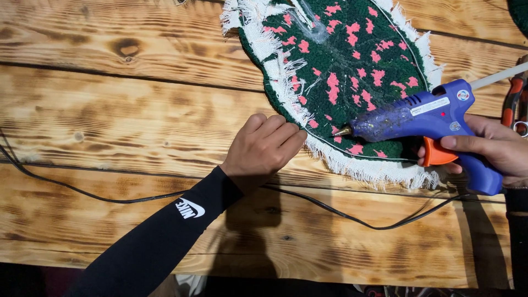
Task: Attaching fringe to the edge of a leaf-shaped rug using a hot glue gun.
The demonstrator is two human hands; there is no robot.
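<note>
Head view: a blue glue gun (434, 118) is being gripped by the right hand (492, 151), with the fingers clamped round the handle and one finger lying on the orange trigger (437, 154). Its metal nozzle (342, 131) is being pointed to the left, at the lower edge of a dark green tufted rug (352, 71) dotted with pink patches. A pale glue stick (498, 76) is seen sticking out of the back of the gun. The rug is lying on a scorched wooden table (110, 126), between the two hands and above them in the picture, with a frayed white fabric border (286, 88) being shown all round it. The left hand (264, 148), at the end of a black sleeve (159, 236), is being pressed down with its fingers curled together, the fingertips touching the rug's fringe just left of the nozzle. A black cable (308, 201) is trailing across the table below both hands. Orange-handled pliers (514, 99) are partly seen at the right edge.
</note>
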